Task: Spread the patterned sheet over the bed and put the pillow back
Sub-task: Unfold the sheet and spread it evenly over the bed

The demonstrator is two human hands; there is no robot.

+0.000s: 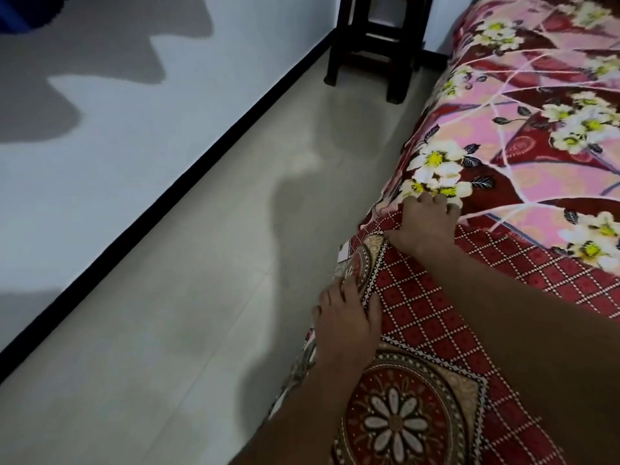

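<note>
The patterned sheet [432,333], red with a white dotted grid and round medallions, covers the near part of the bed and hangs over its left side. Beyond it the bed shows a pink and dark red flowered cover [523,105]. My right hand [426,226] grips the sheet's far edge where it meets the flowered cover. My left hand [345,320] lies with fingers spread on the sheet's beige border at the bed's left edge, pressing it down. No pillow is in view.
A dark wooden stool [375,45] stands on the floor beside the bed at the top. A strip of pale tiled floor [201,297] runs between the bed and a white wall [117,112] with a black skirting.
</note>
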